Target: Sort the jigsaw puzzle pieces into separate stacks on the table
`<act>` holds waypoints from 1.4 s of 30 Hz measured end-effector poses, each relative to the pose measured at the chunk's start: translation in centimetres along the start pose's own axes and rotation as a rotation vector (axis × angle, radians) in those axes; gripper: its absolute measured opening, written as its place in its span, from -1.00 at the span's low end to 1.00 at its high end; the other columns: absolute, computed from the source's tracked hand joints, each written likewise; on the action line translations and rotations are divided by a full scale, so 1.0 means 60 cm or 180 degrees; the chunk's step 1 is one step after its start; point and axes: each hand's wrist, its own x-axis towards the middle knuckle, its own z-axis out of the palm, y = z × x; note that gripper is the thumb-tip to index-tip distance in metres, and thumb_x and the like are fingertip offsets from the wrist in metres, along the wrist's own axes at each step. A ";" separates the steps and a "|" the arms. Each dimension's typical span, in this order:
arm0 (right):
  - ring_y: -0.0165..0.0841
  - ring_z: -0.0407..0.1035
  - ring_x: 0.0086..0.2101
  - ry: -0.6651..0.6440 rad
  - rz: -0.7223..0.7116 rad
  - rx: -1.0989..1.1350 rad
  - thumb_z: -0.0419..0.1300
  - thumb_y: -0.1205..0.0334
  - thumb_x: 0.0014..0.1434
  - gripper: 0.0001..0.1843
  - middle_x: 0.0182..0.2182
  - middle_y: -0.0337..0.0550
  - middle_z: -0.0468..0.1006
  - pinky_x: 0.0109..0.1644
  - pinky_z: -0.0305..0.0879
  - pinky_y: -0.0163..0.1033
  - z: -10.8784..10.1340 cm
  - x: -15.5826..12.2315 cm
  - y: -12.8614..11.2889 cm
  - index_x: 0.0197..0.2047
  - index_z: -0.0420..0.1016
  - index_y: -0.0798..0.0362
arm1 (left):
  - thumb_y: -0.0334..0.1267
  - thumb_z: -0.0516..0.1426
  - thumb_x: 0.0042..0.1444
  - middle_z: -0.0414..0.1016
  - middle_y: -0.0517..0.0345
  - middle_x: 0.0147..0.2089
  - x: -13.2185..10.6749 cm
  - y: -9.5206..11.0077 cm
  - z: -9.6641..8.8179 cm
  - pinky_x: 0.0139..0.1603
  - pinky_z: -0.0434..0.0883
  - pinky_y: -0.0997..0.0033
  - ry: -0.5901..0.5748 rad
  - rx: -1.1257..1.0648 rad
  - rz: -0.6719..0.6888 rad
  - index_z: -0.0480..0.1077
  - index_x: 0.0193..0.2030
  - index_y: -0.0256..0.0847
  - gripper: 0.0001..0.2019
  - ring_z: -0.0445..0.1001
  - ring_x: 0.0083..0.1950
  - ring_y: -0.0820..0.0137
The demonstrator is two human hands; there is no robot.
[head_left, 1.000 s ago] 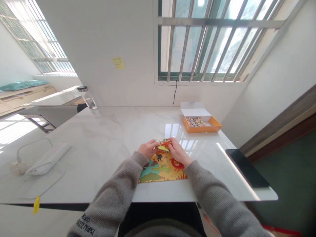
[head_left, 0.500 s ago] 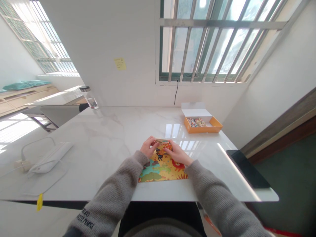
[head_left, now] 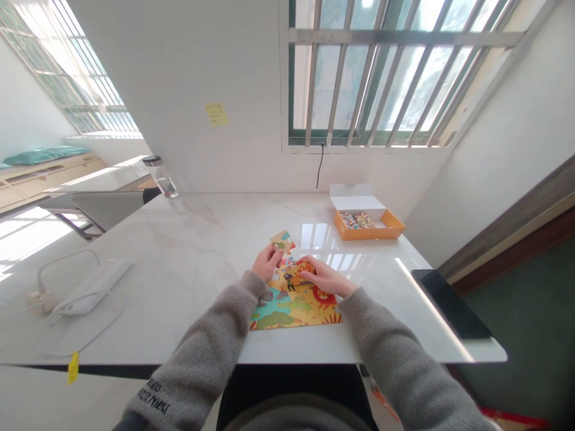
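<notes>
A colourful jigsaw puzzle (head_left: 294, 305) with animal pictures lies flat on the white marble table (head_left: 193, 263), near its front edge. My left hand (head_left: 266, 264) is closed on a loose puzzle piece (head_left: 281, 241), lifted above the puzzle's far left corner. Flat on the puzzle's upper part rests my right hand (head_left: 327, 279), its fingers stretched out and pressing on an orange area. Grey sleeves cover both my arms.
An orange box (head_left: 367, 222) with an open white lid holds several puzzle pieces at the back right. A black tablet (head_left: 449, 308) lies at the right edge. A white power strip with cable (head_left: 87, 287) sits at the left, and a glass bottle (head_left: 160, 176) stands at the back left.
My left hand has lifted a puzzle piece up off the puzzle's far edge. My right hand has flattened onto the puzzle.
</notes>
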 end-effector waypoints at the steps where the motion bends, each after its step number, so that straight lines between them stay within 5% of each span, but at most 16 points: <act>1: -0.21 0.47 -0.10 0.0109 -0.0005 -0.0083 0.13 0.13 0.29 -0.75 -0.11 -0.12 0.57 0.07 0.35 -0.05 0.001 0.002 0.002 0.00 0.36 0.01 | 0.11 0.12 0.16 0.31 0.30 -0.54 0.001 0.000 0.001 -0.43 0.32 0.44 -0.0058 -0.0103 -0.0055 0.19 -0.38 -0.16 -0.62 0.31 -0.51 0.48; 12: -0.22 0.43 -0.08 0.0857 0.0106 -0.0321 0.04 0.20 0.31 -0.77 -0.11 -0.06 0.52 0.09 0.31 -0.05 -0.005 0.015 0.039 0.01 0.30 0.05 | -0.01 0.23 0.09 0.40 0.30 -0.45 -0.001 -0.006 -0.010 -0.39 0.35 0.48 -0.0216 -0.0221 0.0080 0.20 -0.28 -0.17 -0.66 0.42 -0.45 0.48; 21: -0.21 0.40 -0.02 0.0329 -0.0095 -0.0194 -0.04 0.23 0.35 -0.69 -0.04 -0.06 0.50 0.14 0.29 -0.03 -0.010 0.011 0.037 0.12 0.30 0.01 | -0.15 0.20 0.10 0.31 0.31 -0.49 -0.007 -0.021 -0.003 -0.37 0.30 0.43 -0.0651 0.1253 0.0280 0.35 -0.30 -0.20 -0.82 0.29 -0.46 0.46; 26: -0.21 0.32 0.02 0.0301 -0.0188 -0.0404 -0.09 0.30 0.32 -0.64 -0.03 -0.06 0.46 0.21 0.23 0.00 -0.001 0.008 0.027 0.14 0.29 0.02 | -0.11 0.24 0.09 0.47 0.07 -0.16 -0.006 -0.036 0.000 -0.05 0.40 0.23 -0.0457 0.1681 0.0548 0.28 0.00 -0.21 -0.60 0.46 -0.16 0.29; 30: -0.15 0.27 0.03 0.0349 -0.0070 -0.0786 -0.08 0.39 0.20 -0.54 -0.05 -0.02 0.43 0.22 0.19 0.11 0.016 0.006 0.021 0.16 0.29 0.07 | -0.13 0.16 0.20 0.44 -0.08 0.13 -0.015 -0.038 0.007 0.23 0.22 -0.01 -0.0758 0.2138 0.0751 0.08 0.34 -0.17 -0.40 0.37 0.16 0.10; 37: -0.11 0.28 0.10 0.0491 -0.0813 -0.1244 0.07 0.34 0.21 -0.22 0.14 0.05 0.33 0.24 0.23 0.12 0.022 0.000 0.016 0.45 -0.08 -0.03 | -0.15 0.11 0.21 0.37 -0.18 0.22 -0.025 -0.036 0.016 0.28 0.14 -0.02 -0.1009 0.2382 0.0835 -0.17 0.48 -0.23 -0.22 0.29 0.25 0.04; 42: -0.11 0.27 0.13 0.0523 -0.0904 -0.1322 0.05 0.38 0.24 -0.23 0.13 0.02 0.32 0.27 0.24 0.10 0.018 -0.002 0.021 0.46 -0.06 -0.11 | -0.16 0.10 0.21 0.34 -0.22 0.26 -0.024 -0.037 0.016 0.28 0.14 -0.03 -0.1027 0.2458 0.0738 -0.24 0.50 -0.24 -0.18 0.28 0.26 0.03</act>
